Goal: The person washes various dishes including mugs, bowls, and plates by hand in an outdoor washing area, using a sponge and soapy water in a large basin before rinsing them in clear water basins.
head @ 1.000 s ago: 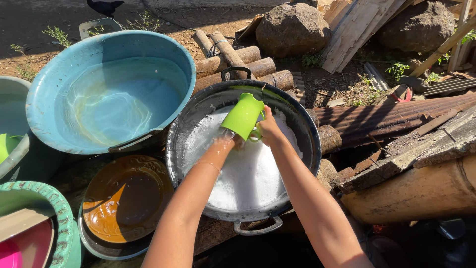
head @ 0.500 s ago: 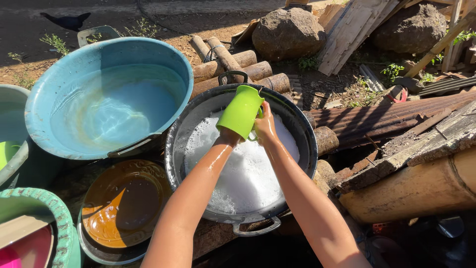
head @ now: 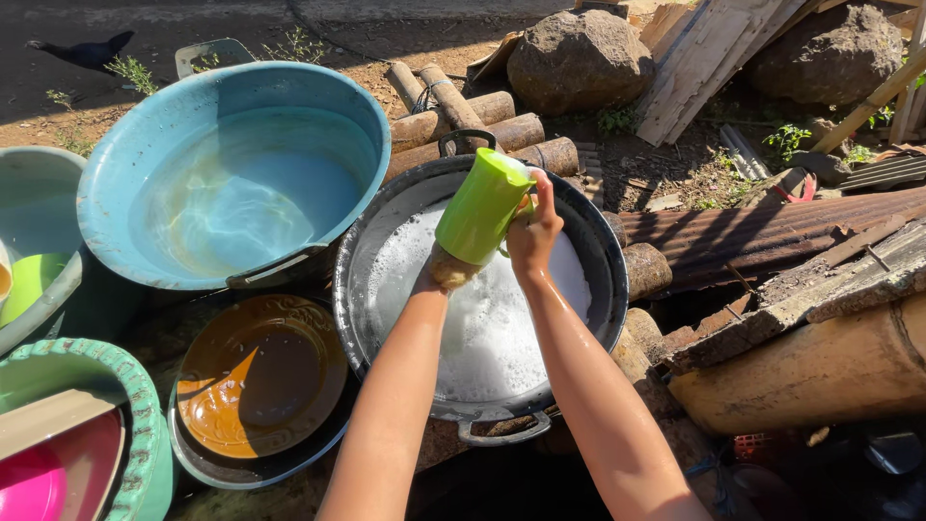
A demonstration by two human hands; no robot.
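Green jug (head: 482,207) up over the suds!
Right hand (head: 533,234) clamped on its handle side, left hand (head: 442,270) closed on a sponge (head: 449,274) at its mouth, above the foamy pot (head: 590,253).

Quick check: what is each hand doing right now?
Left hand: pushed into the mouth of the green jug, fingers hidden; grip cannot be told.
Right hand: closed on the green jug, holding it over the foamy basin.

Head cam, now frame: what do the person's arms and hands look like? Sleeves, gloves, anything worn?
Both arms are bare to the frame's lower edge: no sleeves and no gloves in view. The forearms are wet and glisten in the sun. The left hand has soap suds on it; the right hand is wet. No watch or rings can be made out.
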